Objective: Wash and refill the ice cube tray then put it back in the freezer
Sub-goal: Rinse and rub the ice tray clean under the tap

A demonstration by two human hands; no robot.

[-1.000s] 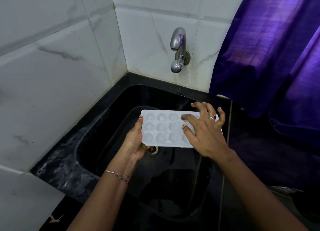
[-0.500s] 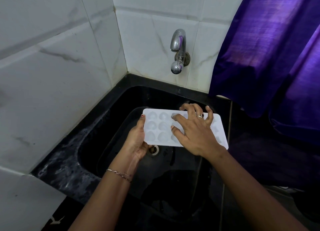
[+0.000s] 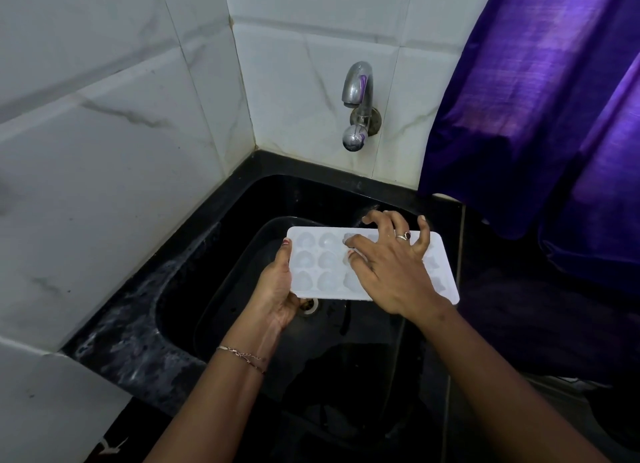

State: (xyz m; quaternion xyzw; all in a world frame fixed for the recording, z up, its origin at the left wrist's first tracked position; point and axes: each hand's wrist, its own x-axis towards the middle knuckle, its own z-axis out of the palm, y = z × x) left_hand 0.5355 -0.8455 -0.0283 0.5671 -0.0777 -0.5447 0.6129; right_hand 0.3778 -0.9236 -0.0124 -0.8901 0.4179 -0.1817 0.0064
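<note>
A white ice cube tray [image 3: 320,263] with rounded cells is held level over the black sink [image 3: 221,254]. My left hand [image 3: 277,289] grips its left end, thumb on top and fingers beneath. My right hand [image 3: 391,268] lies over the tray's middle and right part, fingers spread and bent, fingertips touching the cells. It hides several cells. The steel tap [image 3: 356,105] on the tiled wall above the sink shows no running water.
White marble-look tiles [image 3: 104,150] close in the sink on the left and behind. A purple curtain [image 3: 540,98] hangs at the right over the dark counter. The drain [image 3: 310,305] shows just under the tray.
My right hand has slid leftward and back across the tray's cells, uncovering the tray's right end. My left hand keeps its grip on the left end.
</note>
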